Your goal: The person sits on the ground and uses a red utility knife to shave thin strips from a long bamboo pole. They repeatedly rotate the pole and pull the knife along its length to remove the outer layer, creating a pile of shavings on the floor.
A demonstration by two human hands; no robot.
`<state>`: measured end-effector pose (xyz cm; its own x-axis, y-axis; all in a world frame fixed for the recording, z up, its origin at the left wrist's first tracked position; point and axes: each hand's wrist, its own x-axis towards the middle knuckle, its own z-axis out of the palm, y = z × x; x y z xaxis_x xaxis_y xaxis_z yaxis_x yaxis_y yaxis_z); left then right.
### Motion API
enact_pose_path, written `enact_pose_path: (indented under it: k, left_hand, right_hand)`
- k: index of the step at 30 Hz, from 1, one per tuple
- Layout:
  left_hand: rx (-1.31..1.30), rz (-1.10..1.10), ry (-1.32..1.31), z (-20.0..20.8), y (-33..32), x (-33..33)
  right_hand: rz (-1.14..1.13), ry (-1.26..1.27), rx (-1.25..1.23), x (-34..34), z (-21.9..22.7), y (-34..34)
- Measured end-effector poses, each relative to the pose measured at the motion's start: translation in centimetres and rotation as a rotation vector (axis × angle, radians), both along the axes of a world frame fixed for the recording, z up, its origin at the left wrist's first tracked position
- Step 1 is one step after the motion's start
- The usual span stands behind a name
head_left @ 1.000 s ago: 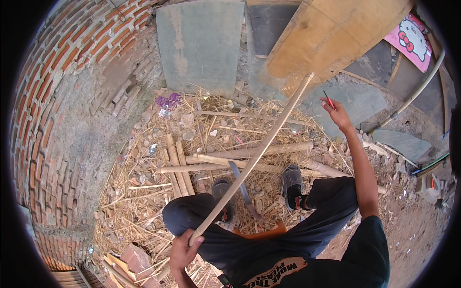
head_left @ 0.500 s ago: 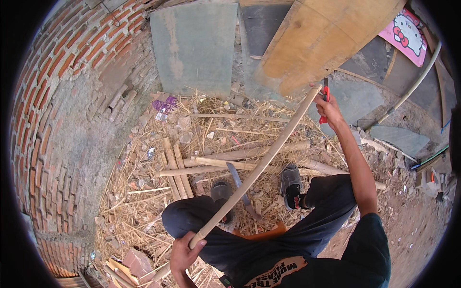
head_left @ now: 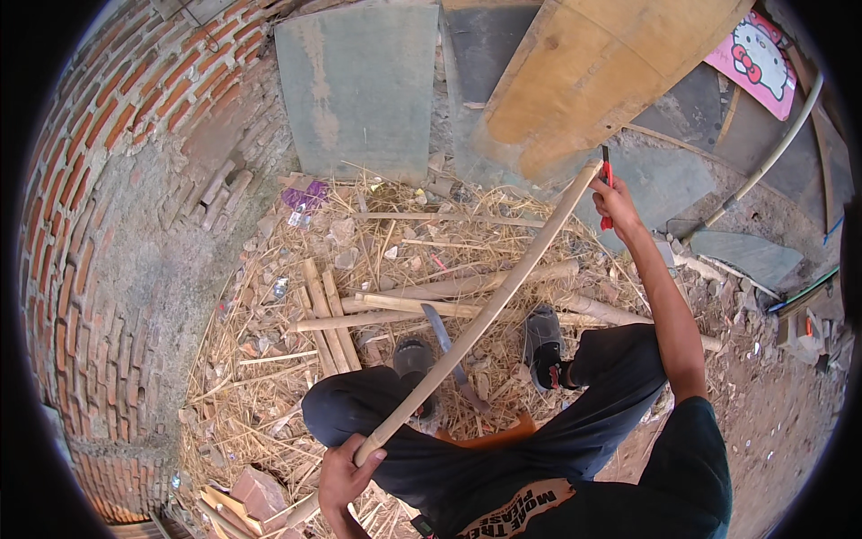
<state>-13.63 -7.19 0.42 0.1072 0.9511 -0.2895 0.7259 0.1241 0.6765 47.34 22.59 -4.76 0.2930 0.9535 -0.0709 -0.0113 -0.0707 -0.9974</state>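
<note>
A long, pale wooden pole (head_left: 489,310) slants across my lap, its near end at the lower left and its far end at the upper right. My left hand (head_left: 346,472) is wrapped round the near end, by my left knee. At the far end my right hand (head_left: 616,208) is closed on a red-handled tool (head_left: 607,175) with a narrow dark upper part; its exact kind is unclear. The tool stands close beside the pole's tip, and I cannot tell whether they touch. Beneath the pole, a machete (head_left: 437,325) lies between my shoes.
Straw, rubble and several wooden pieces (head_left: 458,286) cover the ground before me. A brick wall (head_left: 81,260) rises on the left. Grey sheets (head_left: 355,90) and a brown board (head_left: 593,72) lean at the back. A pale pipe (head_left: 763,166) stands at the right.
</note>
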Motion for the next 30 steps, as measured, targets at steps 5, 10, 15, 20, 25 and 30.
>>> enact_pose_path:
  k: [5,10,15,20,25,30]
  left_hand:
    - [0.016,-0.021,0.014,0.4,0.2,0.4]
    - [0.016,-0.051,0.019,0.5,0.5,0.3]
    - [-0.004,0.008,-0.065,0.5,0.6,0.9]
    - [0.034,0.035,-0.242,1.7,3.6,6.7]
    - [0.071,0.036,-0.455,0.9,5.4,10.1]
    - [0.138,0.002,-0.549,1.0,6.3,12.1]
  right_hand:
    - [-0.128,-0.534,0.238,0.0,-1.1,0.9]
    - [-0.185,-0.565,0.21,3.8,-3.6,2.4]
    - [-0.292,-0.538,-0.022,3.6,2.3,-0.4]
    - [-0.022,-0.37,0.142,-6.3,11.8,-7.7]
    - [0.254,-0.818,0.551,-17.5,11.5,-15.5]
    - [0.428,-0.755,0.525,-22.3,8.8,-20.3]
